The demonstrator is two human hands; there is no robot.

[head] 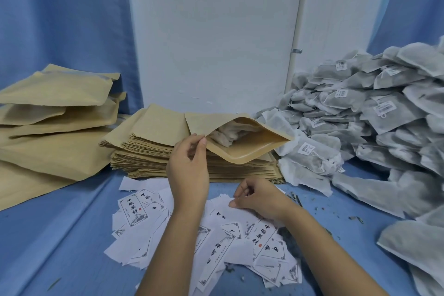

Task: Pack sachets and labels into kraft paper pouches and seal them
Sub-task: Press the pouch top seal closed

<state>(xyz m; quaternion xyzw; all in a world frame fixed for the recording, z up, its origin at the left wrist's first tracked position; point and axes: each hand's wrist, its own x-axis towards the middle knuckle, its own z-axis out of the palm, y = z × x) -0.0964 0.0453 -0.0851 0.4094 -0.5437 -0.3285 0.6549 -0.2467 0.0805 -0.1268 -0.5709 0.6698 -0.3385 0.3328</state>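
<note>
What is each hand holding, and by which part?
The left hand pinches the open pouch at its mouth's left corner; right hand seems to pinch a label by its edge.

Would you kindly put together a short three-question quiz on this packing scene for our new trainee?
1. True or false: the open pouch gripped by the left hand already has a sachet inside.
2. The right hand pinches: A a label, B a sachet, C nothing.
3. Fill in: the sachet pile lies to the ___ of the flat pouch stack.

Key: 1 true; 2 A; 3 right.
</note>
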